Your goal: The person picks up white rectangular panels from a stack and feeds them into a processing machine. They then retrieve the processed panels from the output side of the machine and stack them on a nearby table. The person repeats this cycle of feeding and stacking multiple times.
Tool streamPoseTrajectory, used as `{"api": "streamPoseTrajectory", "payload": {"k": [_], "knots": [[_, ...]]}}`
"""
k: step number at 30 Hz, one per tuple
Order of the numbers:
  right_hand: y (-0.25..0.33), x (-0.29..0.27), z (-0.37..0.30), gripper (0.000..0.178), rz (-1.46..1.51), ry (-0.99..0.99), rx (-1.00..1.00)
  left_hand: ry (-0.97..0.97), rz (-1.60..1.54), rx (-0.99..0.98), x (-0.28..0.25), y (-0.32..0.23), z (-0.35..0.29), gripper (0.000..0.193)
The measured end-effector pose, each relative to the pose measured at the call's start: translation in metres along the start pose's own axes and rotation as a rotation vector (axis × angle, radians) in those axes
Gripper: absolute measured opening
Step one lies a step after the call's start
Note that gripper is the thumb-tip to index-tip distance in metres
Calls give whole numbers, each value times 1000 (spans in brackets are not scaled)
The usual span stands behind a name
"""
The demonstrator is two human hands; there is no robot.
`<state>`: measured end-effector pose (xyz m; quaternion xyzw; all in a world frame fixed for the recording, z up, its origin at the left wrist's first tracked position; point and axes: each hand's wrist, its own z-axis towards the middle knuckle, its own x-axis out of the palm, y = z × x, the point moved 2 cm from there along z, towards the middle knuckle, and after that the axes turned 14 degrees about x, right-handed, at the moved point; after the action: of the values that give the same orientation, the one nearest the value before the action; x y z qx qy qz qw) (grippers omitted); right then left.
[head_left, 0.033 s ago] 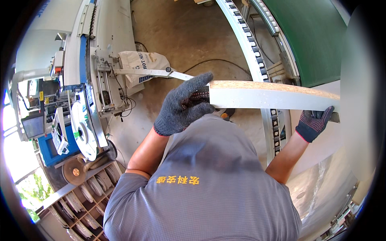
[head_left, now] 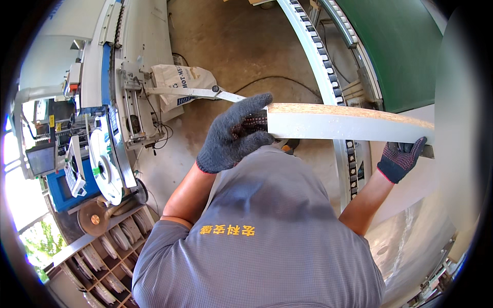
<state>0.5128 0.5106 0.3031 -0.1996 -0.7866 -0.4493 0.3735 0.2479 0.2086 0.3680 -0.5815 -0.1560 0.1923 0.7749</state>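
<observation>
A long white-faced particleboard panel (head_left: 328,126) spans from the middle to the right, its raw chip edge facing up. My left hand (head_left: 233,134), in a dark grey knitted glove, grips the left end, fingers on the far side and thumb nearer me. Under the right end, my right hand (head_left: 403,158), in a glove with dotted grip, curls its fingers round the lower edge. The far right of the panel runs out behind a blurred pale shape.
On the left stands a machine (head_left: 136,110) with a white tape reel (head_left: 105,167). A printed sack (head_left: 185,84) lies beside it. A roller track (head_left: 321,56) runs beyond the panel, beside a green surface (head_left: 395,51). Lower left, a rack (head_left: 110,262) holds several rolls.
</observation>
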Motion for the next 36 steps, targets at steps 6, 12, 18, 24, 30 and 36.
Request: {"api": "streamPoseTrajectory", "payload": {"k": [6,12,18,24,30,36], "knots": [[-19,52,-34,15,-36,-231,-210,-185,-268,-33,-30,-3,-13,54],[-56,65,-68,25,-259,-373,-317,-157,-284,-239,-71,8,-20,39],[-99,-4,-70,41,-416,-576,59,-25,-190,-296,-72,30,-15,29],[-116,-74,-22,18,-168,-506,14,32,-212,-326,-16,33,21,23],[-80,-106,6,18,-34,-415,83,58,-159,-191,48,30,57,22],[13,-50,-75,41,-282,-330,-252,208,236,615,133,-38,117,22]]}}
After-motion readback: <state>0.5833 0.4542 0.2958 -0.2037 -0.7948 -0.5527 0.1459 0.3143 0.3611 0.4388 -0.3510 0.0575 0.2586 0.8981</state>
